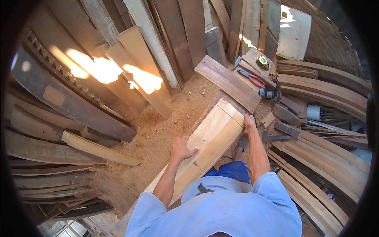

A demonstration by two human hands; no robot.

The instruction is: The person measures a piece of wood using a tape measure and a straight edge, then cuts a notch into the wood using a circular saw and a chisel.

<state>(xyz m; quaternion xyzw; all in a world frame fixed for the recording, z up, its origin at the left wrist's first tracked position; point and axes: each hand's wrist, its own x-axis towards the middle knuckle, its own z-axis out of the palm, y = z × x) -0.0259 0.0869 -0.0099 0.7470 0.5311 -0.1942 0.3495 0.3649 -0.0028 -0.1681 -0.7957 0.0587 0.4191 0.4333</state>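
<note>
A pale wooden plank (209, 144) lies slantwise in front of me, with a seam along its length and a dark line across its far end. My left hand (182, 149) grips its far-left edge; the thumb lies on the top face and the fingertips are hidden over the side. Near the far right corner, my right hand (249, 122) is closed around the near edge, its fingers partly out of sight. Just beyond the plank's end rests a darker reddish board (228, 83).
Pliers with red handles (252, 77), a yellow tape measure (262, 61) and a power tool (269, 94) sit at the upper right. A hammer (275, 137) lies right of my right arm. Sawdust (158, 134) covers the ground; boards (173, 31) lean behind it. Stacked planks (327, 166) lie right.
</note>
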